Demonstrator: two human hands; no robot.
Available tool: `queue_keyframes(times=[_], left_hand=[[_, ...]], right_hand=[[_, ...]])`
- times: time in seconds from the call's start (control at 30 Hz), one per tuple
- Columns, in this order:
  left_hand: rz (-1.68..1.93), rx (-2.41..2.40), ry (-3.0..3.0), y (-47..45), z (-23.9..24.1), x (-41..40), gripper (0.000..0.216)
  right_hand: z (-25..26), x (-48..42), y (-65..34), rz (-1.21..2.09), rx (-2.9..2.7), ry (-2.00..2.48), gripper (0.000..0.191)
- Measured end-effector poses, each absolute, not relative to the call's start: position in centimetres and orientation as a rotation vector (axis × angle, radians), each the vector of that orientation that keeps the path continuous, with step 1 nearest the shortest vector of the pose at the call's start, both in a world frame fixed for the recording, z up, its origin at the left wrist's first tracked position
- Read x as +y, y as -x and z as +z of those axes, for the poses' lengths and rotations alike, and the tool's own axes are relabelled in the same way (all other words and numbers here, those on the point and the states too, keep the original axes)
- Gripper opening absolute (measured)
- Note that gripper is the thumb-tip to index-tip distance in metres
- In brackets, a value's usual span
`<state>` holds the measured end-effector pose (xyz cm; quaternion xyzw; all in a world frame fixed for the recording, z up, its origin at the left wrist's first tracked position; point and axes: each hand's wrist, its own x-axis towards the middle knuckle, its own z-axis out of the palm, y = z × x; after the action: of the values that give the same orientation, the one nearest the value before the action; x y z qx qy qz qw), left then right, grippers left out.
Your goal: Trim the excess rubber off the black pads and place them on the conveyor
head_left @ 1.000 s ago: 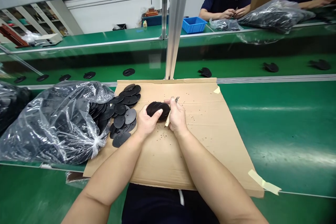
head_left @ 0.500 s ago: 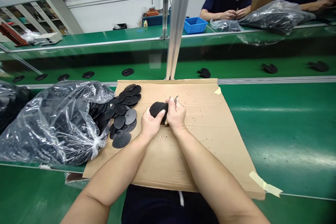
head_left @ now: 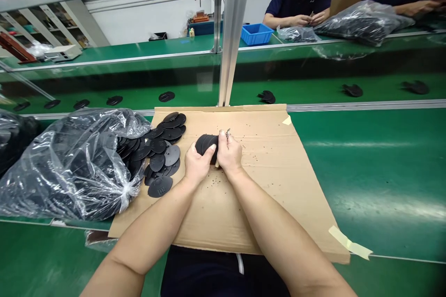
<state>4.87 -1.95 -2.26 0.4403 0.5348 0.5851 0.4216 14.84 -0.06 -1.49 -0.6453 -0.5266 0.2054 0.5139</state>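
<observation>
Over the cardboard sheet [head_left: 278, 185], my left hand [head_left: 198, 163] is closed around a few overlapping black plastic discs [head_left: 206, 143], its thumb on their near face. My right hand [head_left: 230, 152] presses against the discs' right side, its fingers wrapped round a small metal-tipped tool [head_left: 228, 132]. Only the tool's tip and a pale bit below the fist show, so its exact kind is hidden. Left of my hands lies a loose pile of black oval discs [head_left: 171, 154], spilling from a clear plastic bag [head_left: 76, 167].
Small black crumbs dot the cardboard, which tape [head_left: 350, 242] holds at the right. Behind it, black parts [head_left: 166, 96] lie spaced along a green belt [head_left: 139, 79]. A metal post [head_left: 232, 32] rises at the cardboard's far edge. Two people sit across, near a blue bin [head_left: 257, 34].
The whole view has shifted slightly left. My right fist and the tool tip have turned a little against the discs; both hands keep their hold.
</observation>
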Motion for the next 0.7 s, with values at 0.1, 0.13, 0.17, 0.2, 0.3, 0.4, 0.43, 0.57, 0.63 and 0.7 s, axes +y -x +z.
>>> queue_keyframes(times=[0.1,0.13,0.17,0.2,0.3,0.4,0.43,0.57,0.63,0.7], left_hand=[[1.470,1.313,-1.083,-4.9,-2.4,-1.9,0.045],[1.473,1.298,-1.072,-4.9,-2.4,-1.9,0.046],[1.478,1.282,-1.057,-4.9,-2.5,-1.9,0.046],[1.484,1.266,-1.038,-5.0,-2.5,-1.8,0.046],[1.510,1.209,-0.943,-4.9,-2.4,-1.6,0.047],[1.449,1.075,-0.740,-4.4,-1.8,-1.0,0.049],[1.390,1.014,-0.665,-4.0,-1.6,-0.8,0.050],[1.131,0.823,-0.536,-2.5,-1.0,0.0,0.045],[1.128,0.819,-0.606,-1.9,-1.0,0.1,0.047],[1.194,0.903,-0.777,-1.7,-1.0,0.1,0.052]], right_hand=[[-1.4,0.1,-14.7,0.462,-1.280,1.546,0.048],[-1.5,0.1,-14.6,0.461,-1.274,1.551,0.048],[-1.5,0.1,-14.6,0.472,-1.264,1.553,0.048],[-1.6,0.2,-14.6,0.498,-1.250,1.544,0.048],[-2.0,0.4,-14.5,0.646,-1.169,1.413,0.044],[-2.2,0.5,-14.7,0.843,-0.972,1.182,0.041],[-2.1,0.5,-14.9,0.922,-0.911,1.114,0.039],[-1.0,0.0,-15.9,1.263,-0.887,0.939,0.037],[-0.6,-0.4,-16.4,1.305,-0.941,0.909,0.034],[-0.4,-0.6,-16.7,1.216,-1.044,0.930,0.032]])
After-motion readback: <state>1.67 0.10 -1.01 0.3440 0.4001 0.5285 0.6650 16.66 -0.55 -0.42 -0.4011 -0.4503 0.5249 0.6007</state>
